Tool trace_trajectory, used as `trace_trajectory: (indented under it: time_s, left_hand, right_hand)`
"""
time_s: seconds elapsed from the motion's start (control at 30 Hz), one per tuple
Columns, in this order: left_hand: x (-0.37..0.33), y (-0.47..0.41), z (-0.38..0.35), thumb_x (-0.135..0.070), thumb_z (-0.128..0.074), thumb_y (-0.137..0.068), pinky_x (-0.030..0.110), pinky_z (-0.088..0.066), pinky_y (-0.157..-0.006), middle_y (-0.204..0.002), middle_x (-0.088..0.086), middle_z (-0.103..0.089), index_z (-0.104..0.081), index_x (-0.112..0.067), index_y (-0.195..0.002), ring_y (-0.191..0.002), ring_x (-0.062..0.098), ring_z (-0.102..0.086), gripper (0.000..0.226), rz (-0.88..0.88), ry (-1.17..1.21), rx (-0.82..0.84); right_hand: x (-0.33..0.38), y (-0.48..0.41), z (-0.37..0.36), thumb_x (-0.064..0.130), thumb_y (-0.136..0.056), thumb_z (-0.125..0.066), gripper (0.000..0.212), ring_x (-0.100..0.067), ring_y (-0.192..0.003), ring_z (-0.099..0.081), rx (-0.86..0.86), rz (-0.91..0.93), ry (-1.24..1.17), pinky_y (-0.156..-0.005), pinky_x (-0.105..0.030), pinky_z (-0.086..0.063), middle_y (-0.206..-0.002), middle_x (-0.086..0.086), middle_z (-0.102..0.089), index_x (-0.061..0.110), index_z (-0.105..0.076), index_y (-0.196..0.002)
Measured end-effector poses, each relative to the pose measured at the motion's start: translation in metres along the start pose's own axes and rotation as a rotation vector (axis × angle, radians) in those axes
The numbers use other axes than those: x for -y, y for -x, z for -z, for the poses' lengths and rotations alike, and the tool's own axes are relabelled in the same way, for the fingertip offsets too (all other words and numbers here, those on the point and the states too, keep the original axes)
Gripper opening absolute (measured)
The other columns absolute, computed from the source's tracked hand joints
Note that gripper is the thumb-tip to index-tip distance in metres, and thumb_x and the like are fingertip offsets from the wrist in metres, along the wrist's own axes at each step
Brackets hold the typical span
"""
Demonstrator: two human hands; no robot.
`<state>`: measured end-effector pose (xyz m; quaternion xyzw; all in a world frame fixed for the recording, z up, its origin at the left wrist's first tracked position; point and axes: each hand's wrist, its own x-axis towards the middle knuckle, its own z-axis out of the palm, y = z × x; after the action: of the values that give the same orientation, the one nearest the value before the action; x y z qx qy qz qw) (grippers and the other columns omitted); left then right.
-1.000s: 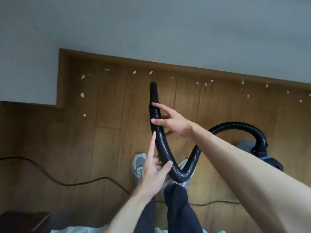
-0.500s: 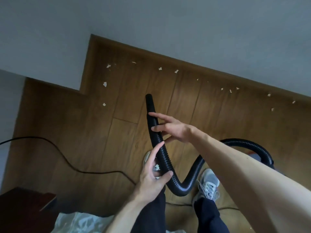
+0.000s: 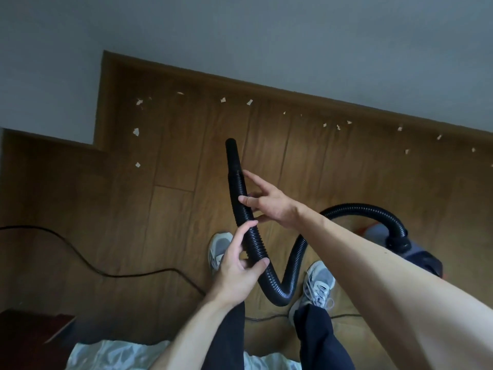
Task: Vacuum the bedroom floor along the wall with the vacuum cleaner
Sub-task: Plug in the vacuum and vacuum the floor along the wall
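The black ribbed hose (image 3: 256, 243) rises through the centre of the frame, its nozzle toward the wall (image 3: 266, 36), then loops down between 2 grey shoes (image 3: 317, 285) to the vacuum cleaner (image 3: 418, 256) at the right edge. The left hand (image 3: 234, 273) grips it low, thumb across. The right hand (image 3: 269, 204) lays straight fingers on it higher up. Pale scraps (image 3: 136, 132) dot the floor (image 3: 173, 209) by the wall.

The hose (image 3: 253, 236) is black with ribs. The floor (image 3: 173, 209) is brown wood. The wall (image 3: 266, 36) is grey. The shoes (image 3: 317, 287) are grey.
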<state>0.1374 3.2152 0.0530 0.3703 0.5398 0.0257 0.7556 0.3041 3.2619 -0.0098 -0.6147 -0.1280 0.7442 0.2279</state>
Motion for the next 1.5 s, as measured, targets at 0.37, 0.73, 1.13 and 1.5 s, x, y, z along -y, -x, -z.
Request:
trace_trajectory:
  time_s: [0.37,0.73,1.13,1.5]
  left_hand:
    - [-0.004,-0.021,-0.107,0.002,-0.071,-0.084,0.045,-0.059,-0.086,-0.130,0.005,-0.054,-0.049,-0.055,-0.123,-0.104,0.030,-0.067,0.072,-0.048,-0.291,0.029]
    - [0.042,-0.032,-0.217,-0.003,-0.073,-0.085,0.038,-0.054,-0.086,-0.099,-0.003,-0.058,-0.048,-0.043,-0.124,-0.096,0.009,-0.059,0.061,-0.130,-0.643,-0.035]
    - [0.095,-0.047,-0.241,-0.002,-0.072,-0.085,0.056,-0.059,-0.075,-0.088,0.010,-0.054,-0.049,-0.047,-0.119,-0.094,0.033,-0.063,0.062,-0.049,-0.713,-0.030]
    - [0.103,-0.044,-0.260,0.003,-0.068,-0.087,0.057,-0.059,-0.072,-0.085,0.008,-0.051,-0.049,-0.043,-0.120,-0.081,0.034,-0.063,0.060,-0.030,-0.735,-0.028]
  right_hand:
    - [-0.173,0.101,0.109,0.036,-0.096,-0.062,0.060,-0.021,-0.089,-0.066,-0.518,-0.184,-0.257,-0.075,-0.034,-0.058,-0.115,-0.013,-0.065,0.016,-0.037,-0.146]
    - [-0.375,0.235,0.205,0.050,-0.084,-0.072,0.066,-0.019,-0.079,-0.055,-1.013,-0.422,-0.624,-0.081,-0.038,-0.054,-0.083,-0.001,-0.057,0.001,-0.057,-0.125]
    - [-0.433,0.212,0.260,0.051,-0.078,-0.078,0.061,-0.008,-0.116,-0.059,-0.953,-0.099,-0.873,-0.101,-0.032,-0.048,-0.128,0.010,-0.064,0.025,-0.056,-0.129]
    - [-0.464,0.195,0.272,0.075,-0.046,-0.086,0.132,-0.009,-0.139,-0.040,-0.778,-0.072,-0.964,-0.120,-0.043,-0.026,-0.152,0.013,-0.044,0.027,-0.028,-0.155]
